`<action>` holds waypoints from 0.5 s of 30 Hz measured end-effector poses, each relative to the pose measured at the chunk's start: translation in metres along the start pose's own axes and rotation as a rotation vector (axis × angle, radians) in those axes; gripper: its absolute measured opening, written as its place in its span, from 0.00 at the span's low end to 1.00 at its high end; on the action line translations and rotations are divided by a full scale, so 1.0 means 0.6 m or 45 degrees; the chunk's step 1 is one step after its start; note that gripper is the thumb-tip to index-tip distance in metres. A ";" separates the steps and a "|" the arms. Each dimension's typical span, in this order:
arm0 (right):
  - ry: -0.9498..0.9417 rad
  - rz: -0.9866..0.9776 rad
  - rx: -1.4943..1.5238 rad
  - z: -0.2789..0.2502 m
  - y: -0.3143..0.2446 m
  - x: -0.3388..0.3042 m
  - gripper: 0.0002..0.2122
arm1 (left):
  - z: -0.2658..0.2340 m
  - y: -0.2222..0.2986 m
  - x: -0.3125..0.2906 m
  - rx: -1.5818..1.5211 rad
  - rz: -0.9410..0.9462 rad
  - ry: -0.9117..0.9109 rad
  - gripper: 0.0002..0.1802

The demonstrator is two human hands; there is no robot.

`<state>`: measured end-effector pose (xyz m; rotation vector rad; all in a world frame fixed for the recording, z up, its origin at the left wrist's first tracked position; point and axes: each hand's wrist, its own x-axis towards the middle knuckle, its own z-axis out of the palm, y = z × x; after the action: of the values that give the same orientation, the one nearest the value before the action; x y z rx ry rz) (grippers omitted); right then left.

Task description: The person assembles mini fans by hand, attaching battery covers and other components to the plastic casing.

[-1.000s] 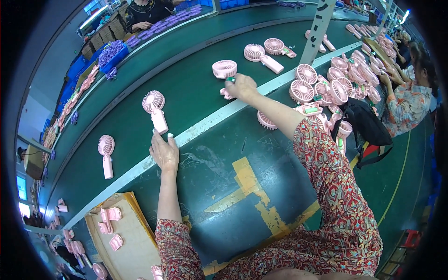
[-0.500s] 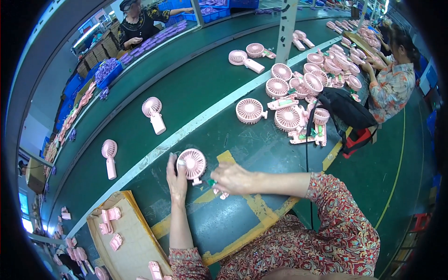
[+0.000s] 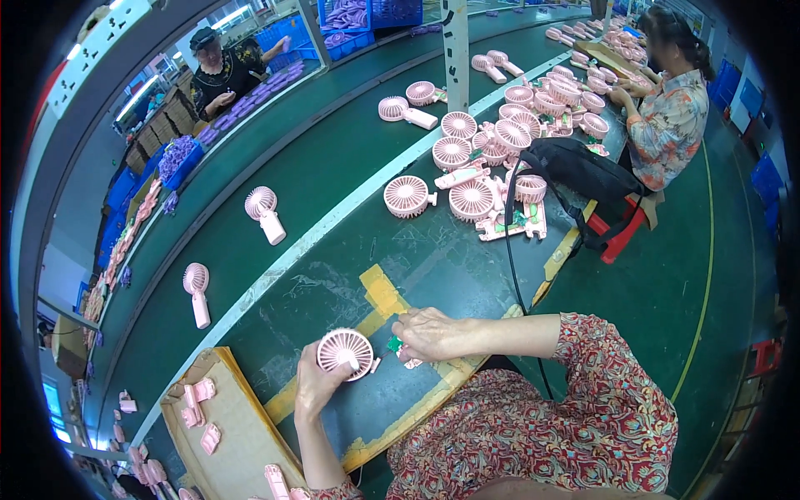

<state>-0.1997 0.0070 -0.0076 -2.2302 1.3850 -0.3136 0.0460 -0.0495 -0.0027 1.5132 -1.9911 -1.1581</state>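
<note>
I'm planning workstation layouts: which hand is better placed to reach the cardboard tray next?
Probably the left hand: it is nearer the tray, though holding a pink fan head. The right hand, farther away, holds a green part.

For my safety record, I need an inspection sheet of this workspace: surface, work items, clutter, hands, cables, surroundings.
Surface: dark worktable, worn yellow tape.
Work items: pink fan head, green part.
Clutter: heaped pink fan parts, black bag, cardboard tray.
Hands: left hand holds pink fan head; right hand grips green part.
Cables: thin black cord near black bag, possibly a strap.
Surroundings: green conveyor with handheld fans; co-worker at right.
</note>
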 end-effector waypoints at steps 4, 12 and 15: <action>-0.114 0.110 0.190 0.005 -0.011 -0.012 0.20 | 0.007 0.012 -0.042 -0.284 -0.076 0.100 0.29; -0.047 -0.053 0.301 0.038 -0.022 -0.020 0.21 | 0.031 0.070 -0.062 -0.993 0.180 0.317 0.30; -0.142 0.016 0.341 0.042 -0.020 -0.016 0.21 | 0.034 0.064 -0.064 -1.126 0.222 0.371 0.32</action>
<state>-0.1838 0.0272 -0.0222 -1.9883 1.2205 -0.3430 0.0214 -0.0033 0.0221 0.9441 -1.1290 -1.3755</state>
